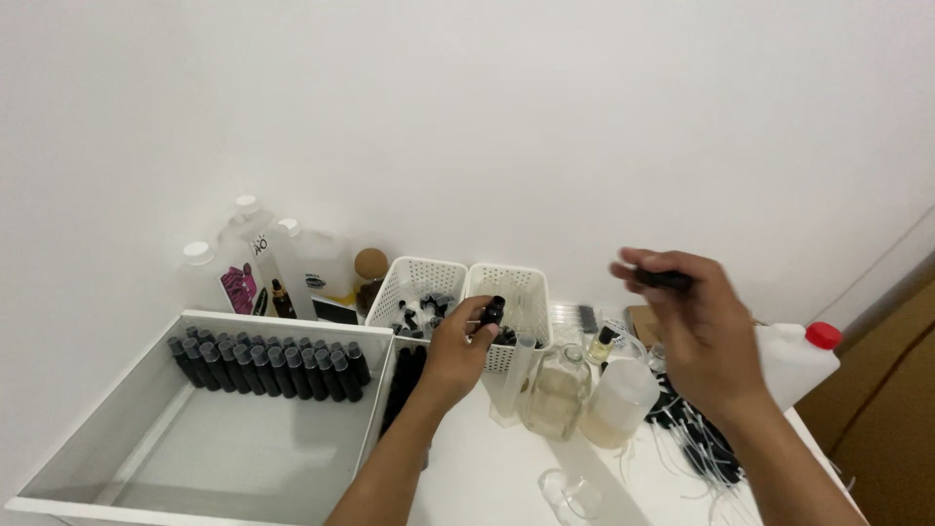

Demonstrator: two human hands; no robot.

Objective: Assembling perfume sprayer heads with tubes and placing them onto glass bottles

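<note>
Risk first: clear glass bottle [557,392] and frosted plastic bottle [617,401] stand right under both forearms, so a dropped elbow could likely tip them; loose black dip-tube sprayers [693,435] at the white table [487,468] edge could get swept off. Left hand [458,349] is closed round a small black vial [493,311], fingers pinched on it, held above the two white perforated baskets [458,287]. Right hand [690,326] is raised, blurred, fingertips clamped on a small black cap-like part [664,280]. Shallow clear tray [146,458] holds a row of black vials [268,368] at left.
</note>
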